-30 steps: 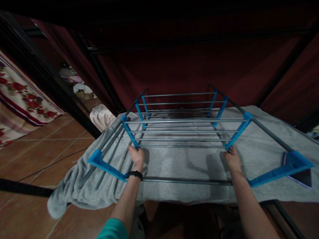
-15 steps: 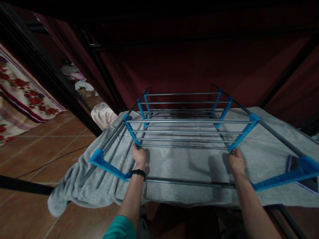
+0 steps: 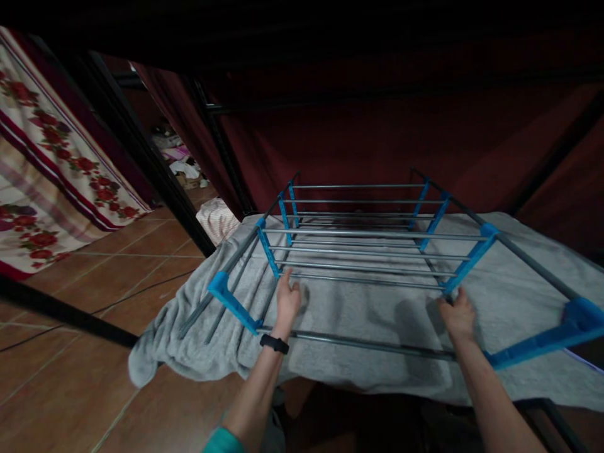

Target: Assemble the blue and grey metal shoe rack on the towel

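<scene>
A folding clothes drying rack (image 3: 358, 341) with grey metal bars and blue plastic brackets lies spread on a grey blanket (image 3: 349, 314). My left hand (image 3: 287, 303) is just below the lower end of a left blue bracket (image 3: 268, 251), its index finger extended and thumb apart. On the other side, my right hand (image 3: 458, 316) is beside the foot of the matching right bracket (image 3: 472, 261). Its fingers are parted, with nothing visibly gripped. Both forearms reach over the rack's near bar. A black band (image 3: 274, 343) circles my left wrist.
Dark red curtain (image 3: 353, 138) hangs behind the blanket-covered surface. Black frame posts (image 3: 165, 182) stand at the left, near a floral cloth (image 3: 61, 170). A dark cable (image 3: 136, 290) crosses the tiled floor (image 3: 70, 371). A striped cloth (image 3: 218, 220) lies by the blanket's corner.
Both hands have loosened from the lower ends of the blue brackets, fingers now parted. The whole view has shifted, so the rack appears further right. The rack's shape looks unchanged.
</scene>
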Tool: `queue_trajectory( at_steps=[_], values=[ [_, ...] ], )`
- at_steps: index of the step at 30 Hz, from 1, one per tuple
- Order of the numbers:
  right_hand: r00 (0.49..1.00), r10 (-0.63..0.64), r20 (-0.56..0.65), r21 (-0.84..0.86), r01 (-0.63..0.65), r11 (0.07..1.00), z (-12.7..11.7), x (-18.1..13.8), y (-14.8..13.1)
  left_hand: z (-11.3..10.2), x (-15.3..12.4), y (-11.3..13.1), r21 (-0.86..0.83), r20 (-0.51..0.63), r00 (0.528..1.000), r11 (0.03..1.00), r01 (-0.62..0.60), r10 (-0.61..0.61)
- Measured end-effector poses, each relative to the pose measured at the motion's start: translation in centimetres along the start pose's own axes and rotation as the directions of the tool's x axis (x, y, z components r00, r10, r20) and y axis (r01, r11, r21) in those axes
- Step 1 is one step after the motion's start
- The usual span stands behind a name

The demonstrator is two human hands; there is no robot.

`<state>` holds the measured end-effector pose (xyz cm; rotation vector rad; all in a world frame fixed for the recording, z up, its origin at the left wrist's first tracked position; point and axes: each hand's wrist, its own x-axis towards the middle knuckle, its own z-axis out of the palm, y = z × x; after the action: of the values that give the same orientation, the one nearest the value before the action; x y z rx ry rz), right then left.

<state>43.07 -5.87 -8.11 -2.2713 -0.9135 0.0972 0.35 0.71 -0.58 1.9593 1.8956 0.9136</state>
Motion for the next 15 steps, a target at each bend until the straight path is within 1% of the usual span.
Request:
queue_trajectory(
  at_steps=[1,2,3,4,5,6,7,8,9,10,11,12,14,15],
  values=[
    [1.000,0.009,-0.008,0.020,-0.009,1.000,0.1,-0.5,-0.4,-0.7,-1.6,1.0,-0.031,0.000,0.999,0.998,-0.053,0.053],
    [1.000,-0.003,-0.013,0.048,0.004,0.999,0.2,-1.0,-0.8,-1.7,-3.5,1.8,-0.090,-0.009,0.984,0.980,-0.179,0.179],
    [0.999,-0.029,-0.014,0.084,0.030,0.996,0.3,-1.7,-1.1,-3.0,-5.4,2.4,-0.116,-0.012,0.952,0.945,-0.306,0.306],
    [0.998,-0.064,-0.014,0.126,0.065,0.990,0.4,-2.5,-1.5,-4.5,-7.3,2.6,-0.105,-0.019,0.917,0.911,-0.399,0.399],
    [0.994,-0.107,-0.011,0.170,0.108,0.980,0.4,-3.3,-1.8,-6.2,-9.1,2.5,-0.063,-0.044,0.892,0.890,-0.452,0.449],
    [0.988,-0.153,-0.004,0.216,0.150,0.965,0.4,-4.3,-2.1,-7.9,-10.5,1.9,-0.015,-0.113,0.887,0.892,-0.452,0.448],
    [0.981,-0.195,0.006,0.265,0.187,0.946,0.3,-5.3,-2.4,-9.6,-11.5,0.9,0.026,-0.225,0.893,0.919,-0.394,0.389],
    [0.971,-0.237,0.021,0.315,0.219,0.924,0.2,-6.3,-2.7,-11.2,-12.1,-0.6,0.050,-0.349,0.896,0.961,-0.274,0.273],
    [0.962,-0.270,0.034,0.359,0.240,0.902,0.0,-7.3,-3.1,-12.6,-12.3,-2.3,0.052,-0.442,0.885,0.989,-0.142,0.150],
    [0.954,-0.297,0.047,0.392,0.256,0.884,-0.3,-8.3,-3.4,-13.6,-12.1,-4.2,0.051,-0.509,0.860,0.999,-0.017,0.041],
    [0.945,-0.322,0.059,0.412,0.270,0.870,-0.5,-9.2,-3.8,-14.4,-11.5,-6.2,0.063,-0.518,0.854,0.994,0.090,-0.045],
    [0.935,-0.346,0.072,0.424,0.286,0.859,-0.8,-10.0,-4.1,-14.7,-10.8,-8.2,0.108,-0.465,0.880,0.981,0.158,-0.090],
    [0.910,-0.405,0.093,0.437,0.328,0.837,-1.2,-11.4,-4.8,-14.7,-9.4,-11.6,0.260,-0.313,0.937,0.935,0.240,-0.154],
    [0.896,-0.433,0.098,0.444,0.350,0.825,-1.4,-12.0,-5.0,-14.3,-8.8,-12.9,0.342,-0.236,0.955,0.904,0.257,-0.182]
  ],
)
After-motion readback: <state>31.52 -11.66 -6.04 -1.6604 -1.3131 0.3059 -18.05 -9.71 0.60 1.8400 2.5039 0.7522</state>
